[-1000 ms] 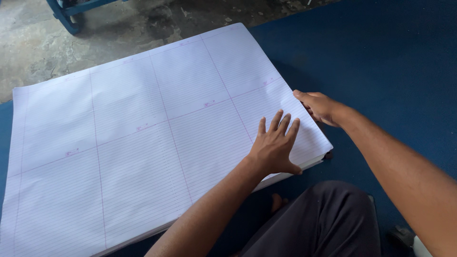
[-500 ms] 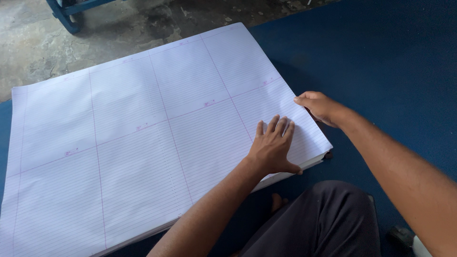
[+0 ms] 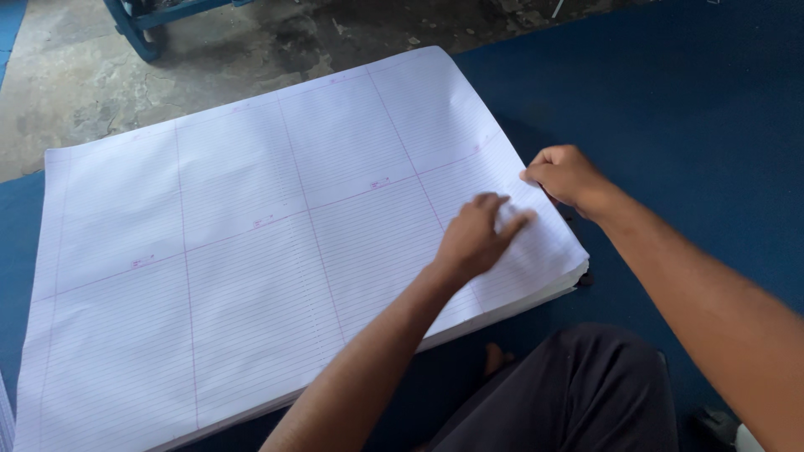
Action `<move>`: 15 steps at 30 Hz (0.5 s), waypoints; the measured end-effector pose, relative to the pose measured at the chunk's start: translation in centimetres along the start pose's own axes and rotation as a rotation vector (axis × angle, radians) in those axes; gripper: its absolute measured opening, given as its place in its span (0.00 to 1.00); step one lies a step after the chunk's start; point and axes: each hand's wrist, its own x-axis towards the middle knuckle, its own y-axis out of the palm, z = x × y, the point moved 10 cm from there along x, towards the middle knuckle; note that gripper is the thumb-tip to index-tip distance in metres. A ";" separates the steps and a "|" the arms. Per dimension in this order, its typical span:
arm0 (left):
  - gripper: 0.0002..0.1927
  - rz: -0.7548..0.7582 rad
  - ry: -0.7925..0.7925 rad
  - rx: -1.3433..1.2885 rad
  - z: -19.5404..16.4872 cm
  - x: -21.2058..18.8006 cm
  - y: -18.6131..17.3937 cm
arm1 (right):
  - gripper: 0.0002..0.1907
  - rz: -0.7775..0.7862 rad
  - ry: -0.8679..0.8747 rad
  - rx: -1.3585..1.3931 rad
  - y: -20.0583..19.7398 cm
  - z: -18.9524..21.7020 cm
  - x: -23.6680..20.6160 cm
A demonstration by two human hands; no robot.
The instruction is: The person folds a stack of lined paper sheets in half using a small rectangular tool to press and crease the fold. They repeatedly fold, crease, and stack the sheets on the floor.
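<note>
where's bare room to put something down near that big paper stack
Free: the blue mat right of the ruled paper stack, and the concrete floor beyond its far edge. Crowded: the stack's near right corner, where the left hand and right hand work.

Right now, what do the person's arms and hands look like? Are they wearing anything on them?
Both arms are bare, with no sleeves in view. The left hand and right hand have no gloves, and no rings, watch or bracelet show. The only clothing visible is dark grey trousers over the knee.
</note>
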 end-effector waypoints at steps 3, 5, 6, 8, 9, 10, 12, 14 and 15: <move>0.31 -0.113 -0.318 -0.356 3.3 1.5 -2.6 | 0.08 -0.007 -0.064 -0.123 0.6 3.2 -0.9; 0.33 -0.155 -0.363 -0.453 4.3 2.0 -4.6 | 0.09 -0.023 -0.136 -0.226 1.5 6.0 -1.7; 0.35 -0.177 -0.386 -0.503 4.8 2.0 -5.6 | 0.09 -0.040 -0.170 -0.274 2.1 7.4 -2.2; 0.34 -0.201 -0.388 -0.576 5.5 1.6 -7.6 | 0.11 -0.072 -0.241 -0.367 4.1 10.4 -3.5; 0.34 -0.213 -0.389 -0.612 5.9 1.2 -8.6 | 0.11 -0.066 -0.255 -0.397 5.4 11.6 -4.2; 0.31 -0.241 -0.397 -0.620 6.4 0.8 -9.9 | 0.11 -0.061 -0.269 -0.427 6.6 12.7 -5.0; 0.26 -0.294 -0.415 -0.638 7.4 -0.2 -12.2 | 0.11 -0.049 -0.292 -0.466 9.0 14.6 -6.5; 0.21 -0.411 -0.458 -0.677 8.7 -1.8 -14.6 | 0.09 -0.034 -0.311 -0.484 11.3 16.3 -7.7; 0.19 -0.472 -0.479 -0.697 9.4 -2.8 -15.7 | 0.09 -0.027 -0.314 -0.504 12.4 17.0 -8.2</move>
